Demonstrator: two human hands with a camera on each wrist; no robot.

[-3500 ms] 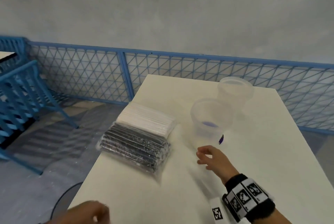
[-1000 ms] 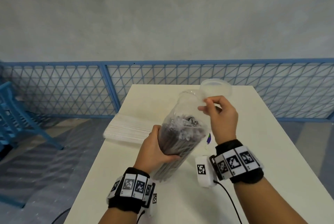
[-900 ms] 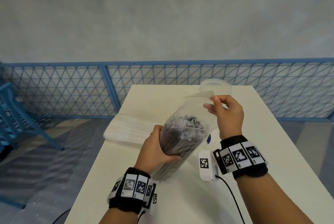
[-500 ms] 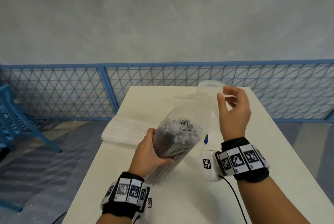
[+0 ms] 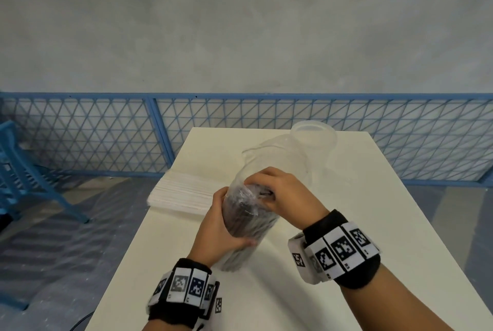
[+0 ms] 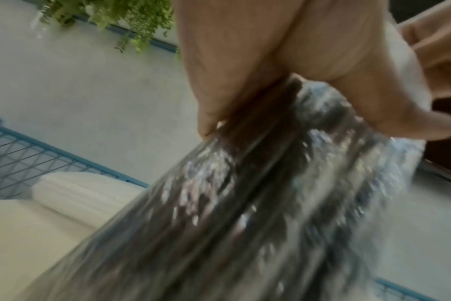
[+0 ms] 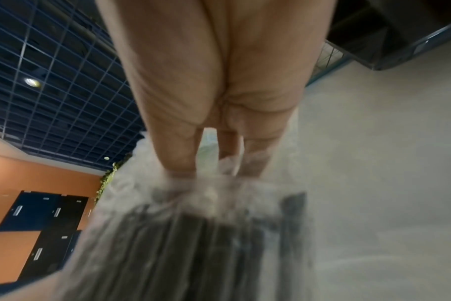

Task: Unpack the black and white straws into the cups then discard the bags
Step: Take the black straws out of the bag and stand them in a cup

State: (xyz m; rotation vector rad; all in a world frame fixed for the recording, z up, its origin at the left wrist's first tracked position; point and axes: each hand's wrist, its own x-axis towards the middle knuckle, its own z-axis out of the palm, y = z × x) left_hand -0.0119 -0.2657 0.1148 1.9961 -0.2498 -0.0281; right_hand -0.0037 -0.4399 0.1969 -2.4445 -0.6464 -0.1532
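Observation:
A clear bag of black straws (image 5: 248, 226) stands upright and slightly tilted on the white table (image 5: 386, 210). My left hand (image 5: 234, 220) grips the bag around its middle. My right hand (image 5: 266, 195) reaches into the bag's open mouth, its fingers curled on the tops of the black straws (image 7: 193, 234). The empty upper part of the bag (image 5: 269, 154) billows above my hands. A pack of white straws (image 5: 181, 194) lies flat to the left. One clear cup (image 5: 313, 135) stands at the back; a nearer cup is hidden behind the bag.
A blue mesh fence (image 5: 93, 141) runs behind the table. A blue chair frame (image 5: 24, 178) stands on the floor at the left. The table's left edge is close to the white straws. A cable (image 5: 80, 322) hangs by the near left corner.
My right hand let go of the bag's top flap and came down into its open mouth onto the black straws. My left hand kept its grip on the bag.

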